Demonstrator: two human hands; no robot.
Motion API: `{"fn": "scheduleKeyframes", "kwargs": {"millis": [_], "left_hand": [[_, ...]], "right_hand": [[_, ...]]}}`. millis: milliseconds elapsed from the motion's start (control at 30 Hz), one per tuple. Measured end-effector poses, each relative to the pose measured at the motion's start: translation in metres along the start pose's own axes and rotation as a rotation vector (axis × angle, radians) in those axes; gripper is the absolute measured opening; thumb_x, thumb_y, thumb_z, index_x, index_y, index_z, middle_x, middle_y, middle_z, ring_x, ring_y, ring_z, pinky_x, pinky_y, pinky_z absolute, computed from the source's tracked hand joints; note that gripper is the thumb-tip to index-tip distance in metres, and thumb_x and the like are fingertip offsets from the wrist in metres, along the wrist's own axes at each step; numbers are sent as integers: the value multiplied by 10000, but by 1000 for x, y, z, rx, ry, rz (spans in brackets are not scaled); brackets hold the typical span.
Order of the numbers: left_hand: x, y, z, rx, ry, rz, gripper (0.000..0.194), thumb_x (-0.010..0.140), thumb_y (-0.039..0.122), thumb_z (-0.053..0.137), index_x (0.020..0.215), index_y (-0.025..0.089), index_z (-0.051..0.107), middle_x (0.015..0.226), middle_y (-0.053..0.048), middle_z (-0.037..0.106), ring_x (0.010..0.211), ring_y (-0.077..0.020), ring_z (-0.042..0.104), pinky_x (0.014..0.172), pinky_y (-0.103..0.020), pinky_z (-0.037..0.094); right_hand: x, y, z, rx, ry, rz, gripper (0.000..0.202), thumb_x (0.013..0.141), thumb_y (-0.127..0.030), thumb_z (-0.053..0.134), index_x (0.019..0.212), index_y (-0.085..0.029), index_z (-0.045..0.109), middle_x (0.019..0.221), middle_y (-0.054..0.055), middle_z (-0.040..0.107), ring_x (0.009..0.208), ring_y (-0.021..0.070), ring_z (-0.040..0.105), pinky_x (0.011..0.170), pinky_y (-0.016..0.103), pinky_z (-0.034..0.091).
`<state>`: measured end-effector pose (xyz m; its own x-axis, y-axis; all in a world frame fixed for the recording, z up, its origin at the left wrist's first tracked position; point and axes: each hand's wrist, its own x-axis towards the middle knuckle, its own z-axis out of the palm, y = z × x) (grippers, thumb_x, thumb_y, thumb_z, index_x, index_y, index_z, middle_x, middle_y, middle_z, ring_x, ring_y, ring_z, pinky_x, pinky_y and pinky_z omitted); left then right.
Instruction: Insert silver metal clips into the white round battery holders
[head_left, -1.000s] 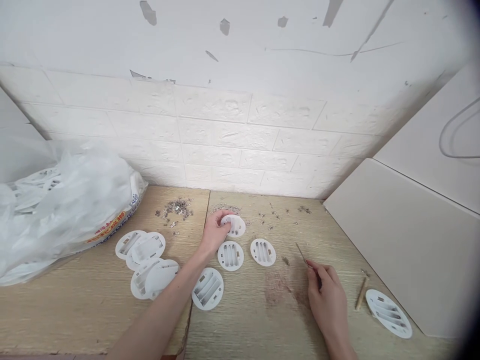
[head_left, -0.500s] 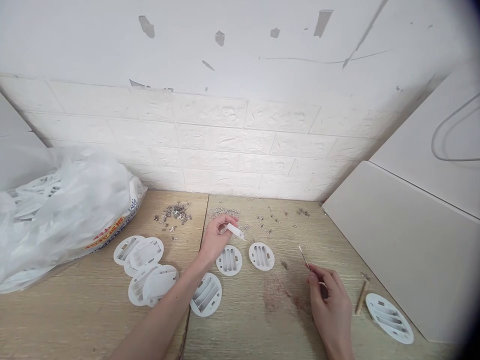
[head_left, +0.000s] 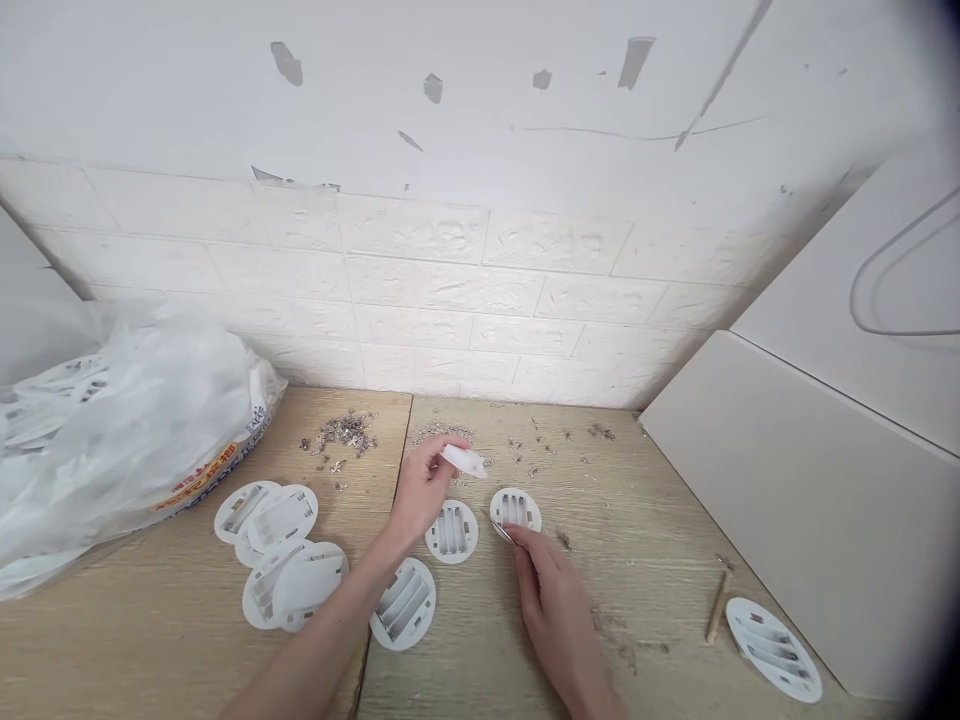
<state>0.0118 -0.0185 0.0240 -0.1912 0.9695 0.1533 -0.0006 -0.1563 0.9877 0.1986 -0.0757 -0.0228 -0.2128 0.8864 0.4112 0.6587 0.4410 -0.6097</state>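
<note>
My left hand (head_left: 426, 487) is closed on a small white plastic piece (head_left: 465, 461), held above the table near a scatter of tiny metal parts (head_left: 442, 432). My right hand (head_left: 551, 600) pinches a thin metal tool (head_left: 501, 530), whose kind I cannot make out; its tip points up and left, in front of a round white battery case (head_left: 517, 508). This case is partly hidden behind my right fingers. Another round battery case (head_left: 452, 531) lies just below my left hand, and a third battery case (head_left: 405, 604) rests beside my left forearm.
Several round white plastic parts (head_left: 281, 517) overlap on the left, near a plastic bag (head_left: 172, 400) filled with white parts. A heap of metal bits (head_left: 345, 434) lies by the wall. At right are a small wooden stick (head_left: 718, 606), another battery case (head_left: 775, 648) and a white panel (head_left: 810, 500).
My right hand has moved left with the tool, up to the nearest battery case. My left hand still holds the white piece, now slightly turned. The whole view has shifted slightly.
</note>
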Motion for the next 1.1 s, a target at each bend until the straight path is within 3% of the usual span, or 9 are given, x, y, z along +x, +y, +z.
{"fn": "scheduleKeyframes", "kwargs": {"millis": [167,300,500,600,733,867,967,1100], "left_hand": [[-5,2,6,-64,-120,-23,116,674,149,578,684,184,688,1006,-70,627,750,-147,596,619,-254,479],[-12,2,13,-12,-237,14,142,688,115,576,708,187,697,1009,-89,609,911,-191,602,689,-274,498],[-16,18,7,-42,-448,-11,186,676,106,619,816,197,702,1119,-97,547,943,-191,589,758,-295,494],[-14,29,-1,-102,-521,-75,220,705,186,643,914,218,702,1197,-91,526,949,-200,576,724,-283,478],[-10,27,-1,-20,-389,-81,146,771,302,610,801,190,699,1095,-86,574,919,-194,563,717,-279,449],[-12,12,6,37,-306,8,89,734,225,629,809,186,657,1074,-69,552,957,-194,548,691,-255,444],[-18,5,7,36,-332,18,256,720,167,618,971,212,624,1126,-59,540,958,-185,546,718,-262,455],[-23,3,6,-48,-398,-117,504,709,147,628,1192,241,520,1144,-60,574,861,-160,576,706,-274,475]], "right_hand": [[9,3,0,38,25,31,276,920,-229,373,1053,-190,612,1173,102,621,1088,217,578,906,401,486],[9,6,-4,99,63,50,260,923,-257,381,1022,-187,611,1229,111,579,1092,219,563,898,391,472],[0,7,-9,168,61,190,302,919,-343,392,996,-159,619,892,103,680,781,205,628,710,326,502],[0,6,-9,179,57,197,310,918,-353,398,994,-160,628,857,89,680,737,192,625,675,300,495],[2,5,-9,161,71,161,309,916,-329,405,1026,-172,647,931,96,681,787,195,626,690,295,493],[2,4,-11,154,87,128,293,917,-298,406,1018,-163,646,864,83,675,739,182,611,676,294,484],[1,4,-12,159,116,124,244,905,-280,437,984,-163,637,865,74,668,754,173,606,691,290,477],[-1,2,-11,202,110,176,190,884,-276,482,963,-168,618,854,62,668,746,165,608,686,283,472]]}}
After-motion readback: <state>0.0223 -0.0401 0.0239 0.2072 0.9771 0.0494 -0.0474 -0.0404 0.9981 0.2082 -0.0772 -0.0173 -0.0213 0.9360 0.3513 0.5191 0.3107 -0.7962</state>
